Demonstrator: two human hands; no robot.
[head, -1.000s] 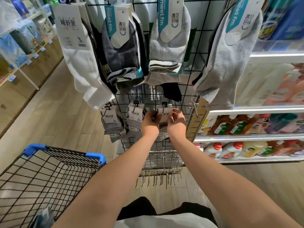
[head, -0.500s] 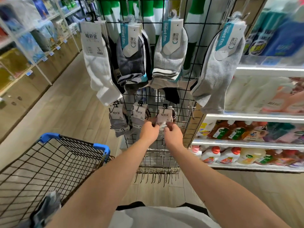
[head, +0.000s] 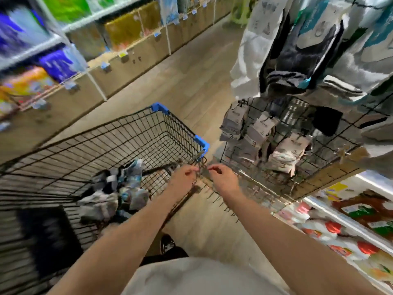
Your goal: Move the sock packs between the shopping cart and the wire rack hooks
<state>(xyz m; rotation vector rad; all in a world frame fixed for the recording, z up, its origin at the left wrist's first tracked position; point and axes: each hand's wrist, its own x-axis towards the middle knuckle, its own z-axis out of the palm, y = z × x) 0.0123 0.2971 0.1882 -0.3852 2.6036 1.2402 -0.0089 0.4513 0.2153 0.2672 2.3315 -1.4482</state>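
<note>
My left hand (head: 184, 177) and my right hand (head: 221, 177) hover side by side, fingers loosely curled, with nothing visible in them. They sit just in front of the near corner of a black wire shopping cart (head: 201, 142) with blue corner caps. Up and to the right, a black wire rack (head: 323, 165) carries small folded sock packs; the nearest pack (head: 284, 155) hangs apart from my right hand. Two more packs (head: 259, 129) hang to its left. A heap of socks (head: 119, 188) lies inside the cart. The picture is motion-blurred.
Larger white, dark and grey socks (head: 297, 60) hang from the rack's upper part. Shelves of bottles with red caps (head: 361, 231) run along the lower right. Across the wooden-floored aisle stand shelves of coloured packages (head: 63, 60). Empty hooks line the rack's bottom edge (head: 225, 201).
Both hands have left the sock pack on the rack and dropped down and back toward the cart's corner. My view has swung left and down, showing more of the cart.
</note>
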